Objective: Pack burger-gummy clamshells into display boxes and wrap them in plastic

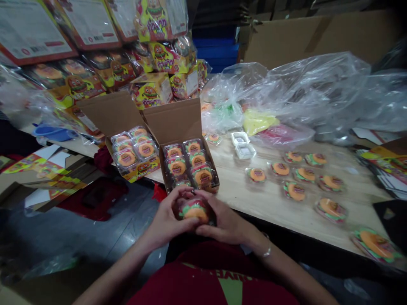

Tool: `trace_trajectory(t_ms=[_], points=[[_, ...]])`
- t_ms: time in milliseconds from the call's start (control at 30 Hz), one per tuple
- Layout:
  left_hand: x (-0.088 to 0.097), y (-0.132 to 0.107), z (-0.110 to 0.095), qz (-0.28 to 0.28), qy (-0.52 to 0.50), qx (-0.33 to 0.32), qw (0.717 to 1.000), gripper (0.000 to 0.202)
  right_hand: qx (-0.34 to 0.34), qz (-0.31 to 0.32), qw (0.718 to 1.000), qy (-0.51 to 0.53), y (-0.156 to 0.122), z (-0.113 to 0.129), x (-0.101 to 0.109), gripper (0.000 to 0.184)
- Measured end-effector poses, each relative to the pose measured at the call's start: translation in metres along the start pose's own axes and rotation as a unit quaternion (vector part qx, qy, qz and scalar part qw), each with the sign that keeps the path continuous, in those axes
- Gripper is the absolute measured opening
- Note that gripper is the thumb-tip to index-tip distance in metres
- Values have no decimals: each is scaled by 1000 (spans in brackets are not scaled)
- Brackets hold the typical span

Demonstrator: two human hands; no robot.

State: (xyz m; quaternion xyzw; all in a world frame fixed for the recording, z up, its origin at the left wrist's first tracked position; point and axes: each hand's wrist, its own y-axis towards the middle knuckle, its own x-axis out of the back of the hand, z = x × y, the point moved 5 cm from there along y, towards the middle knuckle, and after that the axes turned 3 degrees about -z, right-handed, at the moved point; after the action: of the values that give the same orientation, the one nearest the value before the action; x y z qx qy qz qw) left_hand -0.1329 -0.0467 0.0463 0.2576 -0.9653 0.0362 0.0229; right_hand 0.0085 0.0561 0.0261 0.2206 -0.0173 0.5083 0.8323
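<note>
Both of my hands are wrapped round one clear plastic pack with a burger-shaped sweet (pixel 194 212) inside, held close to my body at the table's front edge. My left hand (pixel 168 218) grips its left side, thumb on top. On the right side my right hand (pixel 221 218) closes on the same pack. Just beyond my fingers stands an open carton (pixel 217 180) holding several packed burger sweets (pixel 197 159) in two columns. To its left is a second open carton (pixel 144 166) with similar packs.
Several loose burger packs (pixel 305 173) lie across the table (pixel 235 190) to the right. Two clear trays (pixel 244 149) sit mid-table. Crumpled plastic bags (pixel 305 93) cover the back. Wrapped display boxes (pixel 151 91) are stacked at the left, near a blue basin (pixel 55 132).
</note>
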Motion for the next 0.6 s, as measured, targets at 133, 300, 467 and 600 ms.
trace_trajectory(t_ms=[133,300,467,600], points=[[-16,-23,38,-116,-141,-12,983,57,-76,-79,976,185,-4,-10,-31,57],[21,-11,47,-89,-66,28,993,54,-112,-33,984,134,-8,-28,-36,58],[69,48,-5,-70,277,-143,948,49,-167,-110,977,81,-4,-49,-16,32],[50,80,-6,120,347,-144,919,43,-178,-131,972,81,-8,-59,-5,24]])
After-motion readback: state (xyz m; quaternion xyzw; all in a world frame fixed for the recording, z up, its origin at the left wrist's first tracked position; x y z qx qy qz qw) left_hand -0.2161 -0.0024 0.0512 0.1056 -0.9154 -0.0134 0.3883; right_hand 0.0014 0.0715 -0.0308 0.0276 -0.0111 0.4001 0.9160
